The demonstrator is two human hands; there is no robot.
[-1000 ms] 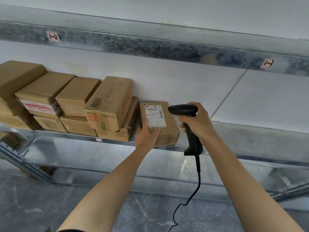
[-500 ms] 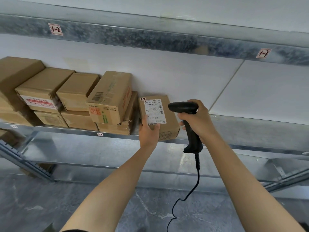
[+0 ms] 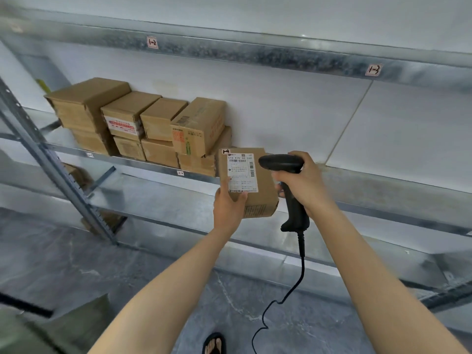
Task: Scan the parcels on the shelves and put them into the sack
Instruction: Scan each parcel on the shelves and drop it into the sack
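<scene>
Scanning is the step in hand, I think. The left hand [image 3: 227,208] holds one brown parcel [image 3: 263,190] out at the front edge of the shelf [image 3: 143,163], with its white label [image 3: 241,172] facing the person. Its fingers [image 3: 225,183] bend round the parcel's left side, and the thumb presses on the bottom of the label. I cannot tell if the parcel's back rests on the shelf.

The right hand [image 3: 304,182] holds the black scanner [image 3: 283,163]. Its fingers [image 3: 281,178] wrap tight round the handle. The scanner's nose sits just beside the label and points at it. More parcels [image 3: 196,123] sit stacked on the shelf to the left.

Next, the parcel likely goes into the sack. A blurry green shape [image 3: 63,325] low on the left may be that sack. The left hand needs a firm hold to carry the parcel down there.
</scene>
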